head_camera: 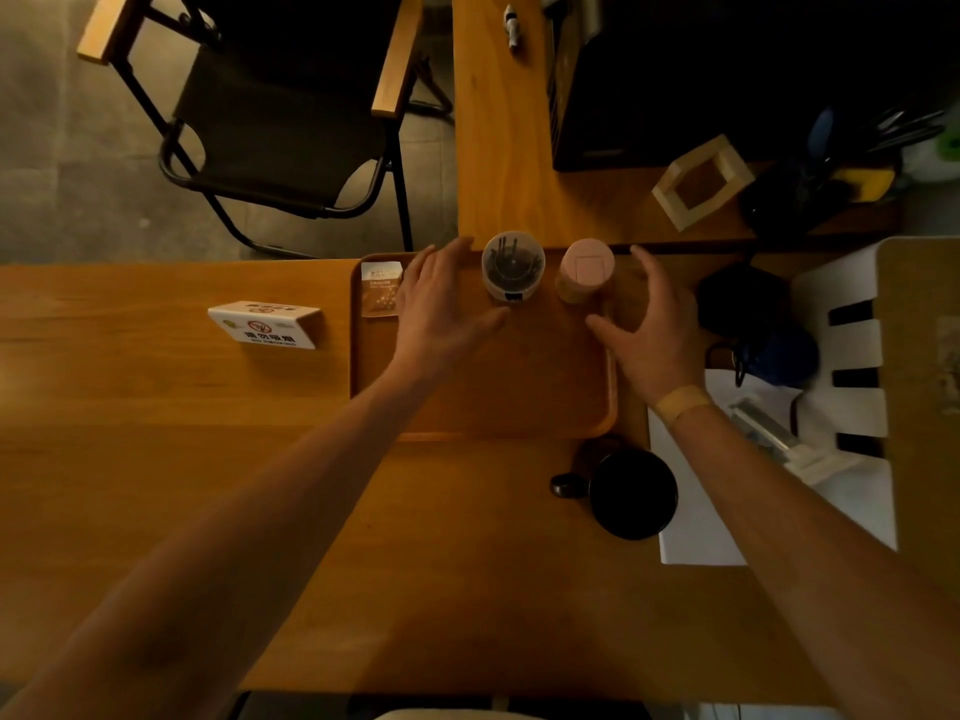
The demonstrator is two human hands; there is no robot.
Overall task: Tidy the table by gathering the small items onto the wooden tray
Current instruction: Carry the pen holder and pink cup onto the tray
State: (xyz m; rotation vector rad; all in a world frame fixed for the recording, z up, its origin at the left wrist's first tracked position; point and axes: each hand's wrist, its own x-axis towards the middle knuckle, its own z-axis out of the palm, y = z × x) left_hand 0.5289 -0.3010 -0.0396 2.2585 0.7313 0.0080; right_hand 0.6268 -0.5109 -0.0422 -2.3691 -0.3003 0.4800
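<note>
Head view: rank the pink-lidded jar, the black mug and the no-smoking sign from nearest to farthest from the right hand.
From the right hand:
1. Pink-lidded jar, just left of the fingers, at the far end of the wooden tray.
2. Black mug, off the tray, on the near side, by the right forearm.
3. No-smoking sign, far left, beyond the tray.

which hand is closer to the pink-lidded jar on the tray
Right. The right hand is open just right of the pink-lidded jar, thumb reaching below it. The left hand is farther off, beyond the clear container.
</note>
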